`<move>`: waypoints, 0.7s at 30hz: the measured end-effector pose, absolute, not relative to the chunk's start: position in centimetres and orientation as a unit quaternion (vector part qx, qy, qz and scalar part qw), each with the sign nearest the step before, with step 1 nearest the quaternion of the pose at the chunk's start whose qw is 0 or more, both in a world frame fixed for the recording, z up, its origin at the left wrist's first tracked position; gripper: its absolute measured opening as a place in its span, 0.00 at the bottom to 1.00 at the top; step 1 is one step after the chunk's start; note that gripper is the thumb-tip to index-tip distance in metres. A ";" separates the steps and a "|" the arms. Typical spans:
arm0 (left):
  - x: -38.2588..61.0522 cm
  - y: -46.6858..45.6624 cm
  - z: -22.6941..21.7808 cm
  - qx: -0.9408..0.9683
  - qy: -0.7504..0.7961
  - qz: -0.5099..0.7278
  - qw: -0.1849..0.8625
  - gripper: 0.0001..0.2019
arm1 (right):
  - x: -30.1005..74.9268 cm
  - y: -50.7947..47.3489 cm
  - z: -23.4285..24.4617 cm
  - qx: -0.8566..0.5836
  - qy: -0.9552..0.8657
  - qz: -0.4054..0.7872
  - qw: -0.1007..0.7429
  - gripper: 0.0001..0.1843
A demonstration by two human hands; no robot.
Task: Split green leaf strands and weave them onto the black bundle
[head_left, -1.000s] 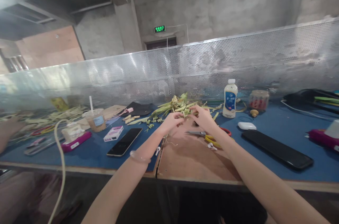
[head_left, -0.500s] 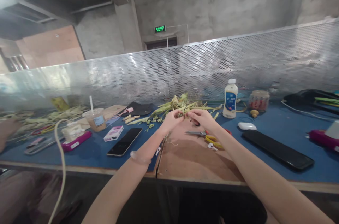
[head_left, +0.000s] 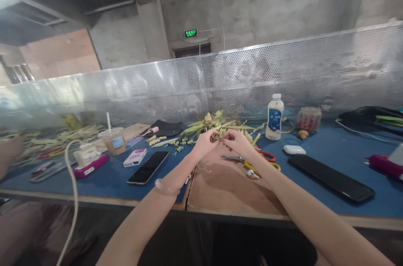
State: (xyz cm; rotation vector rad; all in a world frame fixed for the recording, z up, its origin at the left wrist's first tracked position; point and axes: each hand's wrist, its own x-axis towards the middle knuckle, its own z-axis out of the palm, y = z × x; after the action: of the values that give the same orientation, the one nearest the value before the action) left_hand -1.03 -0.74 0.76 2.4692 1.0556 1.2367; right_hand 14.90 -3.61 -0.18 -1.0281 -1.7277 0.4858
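Sprawling just beyond the hands (head_left: pixel 205 144) — thin, tangled plant strips (head_left: pixel 211 121), pale yellow-green.

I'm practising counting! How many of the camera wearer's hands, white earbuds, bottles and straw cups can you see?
Wearer's hands: 2 (left hand, right hand)
Earbuds: 2
Bottle: 1
Straw cup: 1
Total: 6
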 end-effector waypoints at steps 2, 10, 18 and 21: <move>-1.0 -0.9 0.8 0.834 0.357 0.411 0.090 0.09 | 15.0 -3.5 -0.3 -0.429 -0.717 0.200 0.511 0.04; -0.9 -1.1 0.9 0.835 0.355 0.408 0.099 0.11 | 14.3 -3.5 -0.5 -0.407 -0.724 0.167 0.531 0.07; -0.8 -0.4 0.7 0.810 0.309 0.450 0.216 0.11 | 15.0 -3.9 0.2 -0.388 -0.691 0.250 0.557 0.14; -0.7 -0.6 0.7 0.807 0.298 0.442 0.254 0.12 | 15.3 -3.6 0.2 -0.386 -0.704 0.220 0.554 0.17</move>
State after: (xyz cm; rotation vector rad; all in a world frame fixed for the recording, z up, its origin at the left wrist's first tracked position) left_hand -0.67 -0.59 0.74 2.1922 0.8091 1.2017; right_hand 15.29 -3.56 0.17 -0.9119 -1.6626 0.5199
